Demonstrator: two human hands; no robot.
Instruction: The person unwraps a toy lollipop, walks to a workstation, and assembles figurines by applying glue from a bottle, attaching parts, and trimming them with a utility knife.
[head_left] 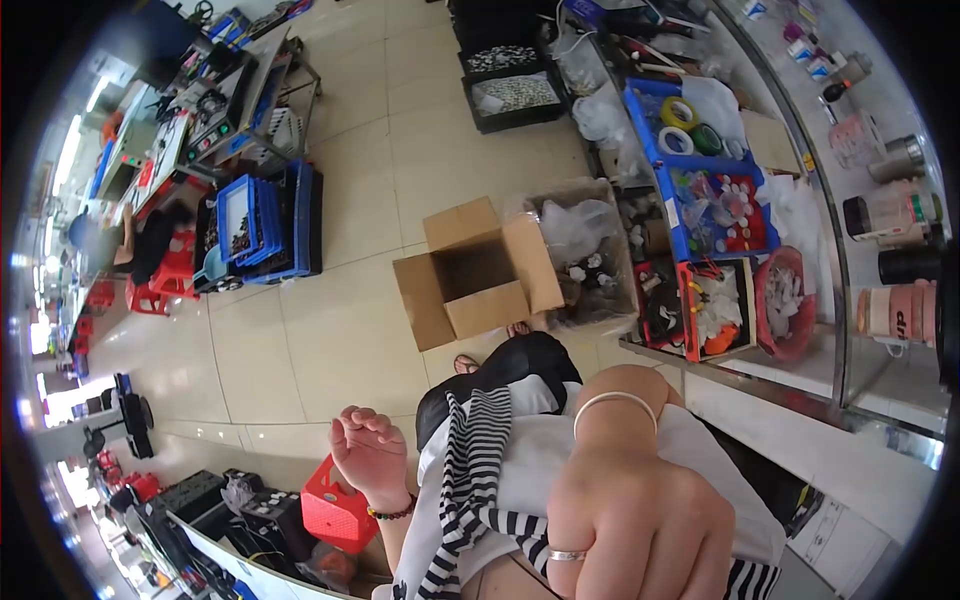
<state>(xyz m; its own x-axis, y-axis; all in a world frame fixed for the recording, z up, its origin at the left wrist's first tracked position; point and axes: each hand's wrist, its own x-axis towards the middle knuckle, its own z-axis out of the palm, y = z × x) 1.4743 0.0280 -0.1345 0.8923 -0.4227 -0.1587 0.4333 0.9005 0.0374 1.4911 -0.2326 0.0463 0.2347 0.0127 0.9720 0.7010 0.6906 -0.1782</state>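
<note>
My left hand (370, 455) is raised at the lower middle, palm showing and fingers loosely bent with nothing in them. A beaded bracelet (392, 510) circles that wrist. Close to the camera, my right hand (640, 515) has its back toward me, the fingers curled down and their tips hidden; whatever they may grip cannot be seen. It wears a ring (567, 555) and a pale bangle (615, 398). Between the hands hangs black-and-white striped cloth (480, 440) over a white top. Beyond my feet stands an open cardboard box (480, 308) with its flaps spread, apart from both hands.
A carton with clear plastic bags (580, 235) adjoins the box. On the right, a shelf holds a blue bin with tape rolls (690, 125) and a red basin (785, 300). Stacked blue crates (250, 225), a red basket (340, 508) and a seated person (155, 240) are left.
</note>
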